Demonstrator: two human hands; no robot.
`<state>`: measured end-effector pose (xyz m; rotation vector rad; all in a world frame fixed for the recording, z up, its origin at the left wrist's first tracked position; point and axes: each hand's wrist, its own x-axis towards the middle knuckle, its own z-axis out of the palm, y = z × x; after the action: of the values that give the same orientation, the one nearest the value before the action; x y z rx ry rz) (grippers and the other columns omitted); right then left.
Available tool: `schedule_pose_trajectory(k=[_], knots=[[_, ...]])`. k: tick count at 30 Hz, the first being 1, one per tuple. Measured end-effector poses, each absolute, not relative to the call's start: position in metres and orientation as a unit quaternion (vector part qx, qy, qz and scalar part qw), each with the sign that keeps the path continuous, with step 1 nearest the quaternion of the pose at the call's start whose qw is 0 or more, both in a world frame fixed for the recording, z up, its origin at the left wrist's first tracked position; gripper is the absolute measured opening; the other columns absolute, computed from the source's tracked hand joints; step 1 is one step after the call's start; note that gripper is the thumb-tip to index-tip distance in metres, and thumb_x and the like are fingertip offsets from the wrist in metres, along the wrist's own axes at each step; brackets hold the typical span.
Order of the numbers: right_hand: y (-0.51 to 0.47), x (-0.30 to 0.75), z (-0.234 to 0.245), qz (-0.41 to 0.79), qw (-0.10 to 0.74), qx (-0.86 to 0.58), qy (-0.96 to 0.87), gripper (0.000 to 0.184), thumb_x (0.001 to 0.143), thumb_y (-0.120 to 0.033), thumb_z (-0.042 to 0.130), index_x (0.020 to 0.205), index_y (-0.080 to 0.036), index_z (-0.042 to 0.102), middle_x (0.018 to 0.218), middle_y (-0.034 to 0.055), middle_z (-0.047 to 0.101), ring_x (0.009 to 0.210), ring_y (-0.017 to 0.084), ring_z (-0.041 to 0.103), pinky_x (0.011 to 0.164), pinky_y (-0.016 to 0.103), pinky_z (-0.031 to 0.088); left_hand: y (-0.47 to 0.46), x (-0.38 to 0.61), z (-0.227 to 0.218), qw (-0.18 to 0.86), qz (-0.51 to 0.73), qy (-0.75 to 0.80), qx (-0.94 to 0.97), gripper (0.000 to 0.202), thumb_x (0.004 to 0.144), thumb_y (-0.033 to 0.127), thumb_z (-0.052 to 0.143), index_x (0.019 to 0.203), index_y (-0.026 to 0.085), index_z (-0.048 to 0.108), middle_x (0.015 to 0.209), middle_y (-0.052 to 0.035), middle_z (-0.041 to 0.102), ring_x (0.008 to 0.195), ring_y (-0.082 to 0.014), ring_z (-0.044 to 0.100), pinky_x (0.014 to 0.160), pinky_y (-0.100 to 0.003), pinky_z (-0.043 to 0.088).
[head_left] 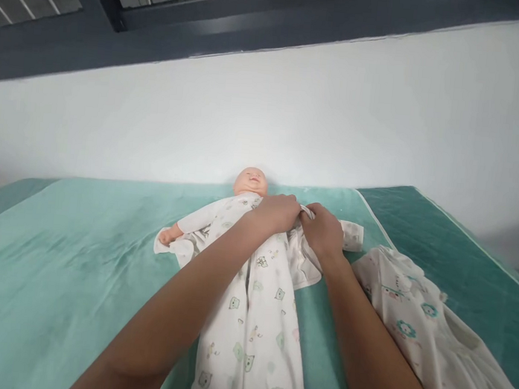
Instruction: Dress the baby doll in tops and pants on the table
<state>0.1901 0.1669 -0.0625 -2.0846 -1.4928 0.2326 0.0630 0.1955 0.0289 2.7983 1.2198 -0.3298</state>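
A baby doll point(251, 182) lies on its back with its head toward the wall, dressed in white printed baby pants point(253, 315) that reach up its front. Beneath it spreads a white baby shirt point(309, 274), whose sleeve sticks out to the right. The doll's arm on the left side wears a plain white sleeve, and its hand rests on the shirt's edge. Across the doll's chest reaches my left hand point(280, 213), closed on white fabric at the doll's right-side shoulder. My right hand point(323, 230) pinches the same fabric, close beside the left. The doll's other arm is hidden.
Another white printed baby garment point(437, 343) lies crumpled at the right, beside my right forearm. A green sheet point(74, 287) covers the surface, with a darker green mat point(454, 254) at right. Behind stands a white wall point(338, 123) below a barred window.
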Motion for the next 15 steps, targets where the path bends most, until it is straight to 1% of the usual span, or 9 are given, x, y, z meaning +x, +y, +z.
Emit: schedule_pose_trajectory(k=[3, 6, 8, 11, 15], knots=[[0.167, 0.191, -0.061, 0.091, 0.265, -0.781, -0.558, 0.026, 0.094, -0.039, 0.045, 0.102, -0.023, 0.065, 0.101, 0.0067, 0.072, 0.095, 0.025, 0.063, 0.069, 0.031, 0.034, 0.206, 0.082, 0.02, 0.012, -0.154, 0.387, 0.909, 0.028, 0.086, 0.016, 0.046, 0.106, 0.018, 0.065, 0.122, -0.0124, 0.06, 0.104, -0.0256, 0.063, 0.078, -0.033, 0.051], [0.168, 0.19, -0.061, 0.086, 0.245, -0.781, -0.567, 0.026, 0.095, -0.037, 0.043, 0.101, -0.022, 0.064, 0.099, 0.0081, 0.071, 0.095, 0.026, 0.064, 0.071, 0.032, 0.034, 0.214, 0.092, 0.009, 0.016, -0.186, 0.387, 0.903, 0.024, 0.085, 0.019, 0.049, 0.102, 0.018, 0.066, 0.114, -0.0114, 0.066, 0.1, -0.0249, 0.065, 0.08, -0.034, 0.052], [0.168, 0.192, -0.061, 0.085, 0.233, -0.781, -0.573, 0.027, 0.096, -0.035, 0.041, 0.101, -0.021, 0.063, 0.1, 0.0095, 0.071, 0.096, 0.026, 0.064, 0.072, 0.032, 0.035, 0.219, 0.095, 0.002, 0.014, -0.195, 0.38, 0.904, 0.022, 0.083, 0.019, 0.052, 0.1, 0.019, 0.067, 0.11, -0.0103, 0.069, 0.099, -0.0251, 0.066, 0.082, -0.036, 0.051], [0.168, 0.197, -0.062, 0.094, 0.231, -0.781, -0.572, 0.029, 0.095, -0.033, 0.04, 0.102, -0.02, 0.064, 0.1, 0.0111, 0.071, 0.096, 0.027, 0.064, 0.074, 0.033, 0.037, 0.227, 0.094, -0.003, -0.002, -0.199, 0.374, 0.906, 0.025, 0.078, 0.018, 0.057, 0.102, 0.02, 0.067, 0.108, -0.0114, 0.07, 0.099, -0.0269, 0.066, 0.086, -0.039, 0.05], [0.168, 0.206, -0.064, 0.109, 0.249, -0.795, -0.542, 0.03, 0.093, -0.032, 0.04, 0.105, -0.02, 0.066, 0.097, 0.0121, 0.072, 0.092, 0.027, 0.065, 0.075, 0.034, 0.04, 0.237, 0.083, -0.004, -0.021, -0.204, 0.384, 0.9, 0.033, 0.076, 0.018, 0.06, 0.108, 0.019, 0.064, 0.106, -0.0138, 0.071, 0.096, -0.0294, 0.067, 0.082, -0.041, 0.051]])
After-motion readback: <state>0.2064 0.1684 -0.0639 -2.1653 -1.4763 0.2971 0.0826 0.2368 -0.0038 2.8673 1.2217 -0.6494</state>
